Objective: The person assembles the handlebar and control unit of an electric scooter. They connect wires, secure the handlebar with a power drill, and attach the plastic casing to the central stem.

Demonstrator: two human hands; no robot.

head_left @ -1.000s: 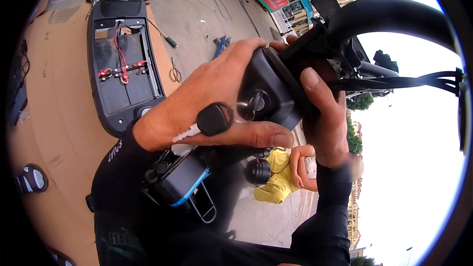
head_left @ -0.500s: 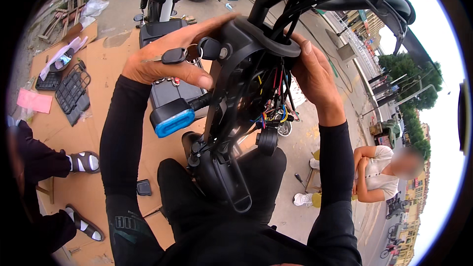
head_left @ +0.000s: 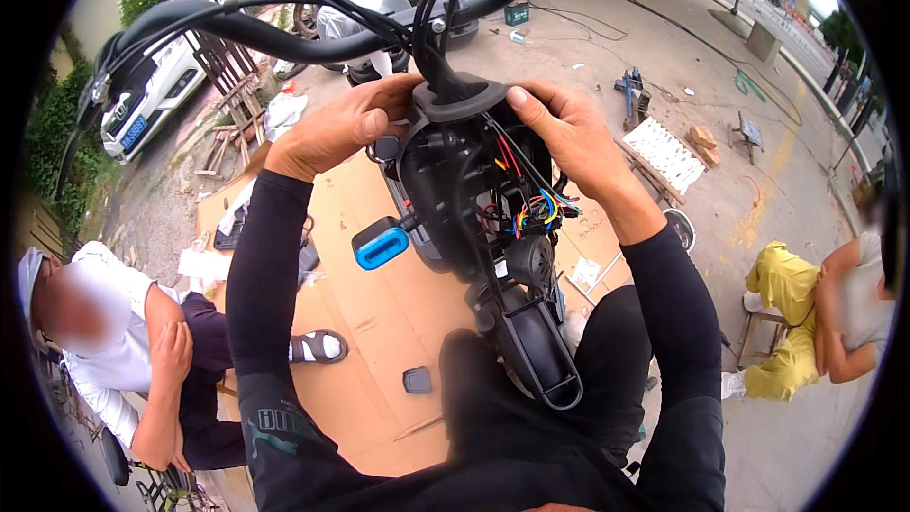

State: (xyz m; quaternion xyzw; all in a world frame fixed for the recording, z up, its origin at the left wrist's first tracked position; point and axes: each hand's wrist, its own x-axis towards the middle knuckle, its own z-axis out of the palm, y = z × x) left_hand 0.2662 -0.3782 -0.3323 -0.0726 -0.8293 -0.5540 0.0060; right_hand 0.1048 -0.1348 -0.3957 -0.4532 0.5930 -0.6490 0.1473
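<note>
My left hand [head_left: 343,125] grips the left side of a black plastic scooter front housing [head_left: 455,180] just below the handlebar stem [head_left: 445,66]. My right hand [head_left: 567,137] holds the housing's right edge, fingers on its upper rim. Inside the open housing sits a bundle of coloured wires [head_left: 529,209] and a round black horn [head_left: 529,261]. A black part with a blue band [head_left: 382,246] sticks out at the housing's left. The black handlebar [head_left: 265,33] with its cables arcs across the top.
Brown cardboard sheets [head_left: 379,322] lie on the concrete below. One person in a white shirt [head_left: 123,341] sits at the left, another in yellow trousers [head_left: 806,313] at the right. A white car [head_left: 152,95] stands far left; tools and wood scraps litter the ground.
The view has swung round the scooter's front. Both hands have shifted up to the top rim of the housing beside the stem.
</note>
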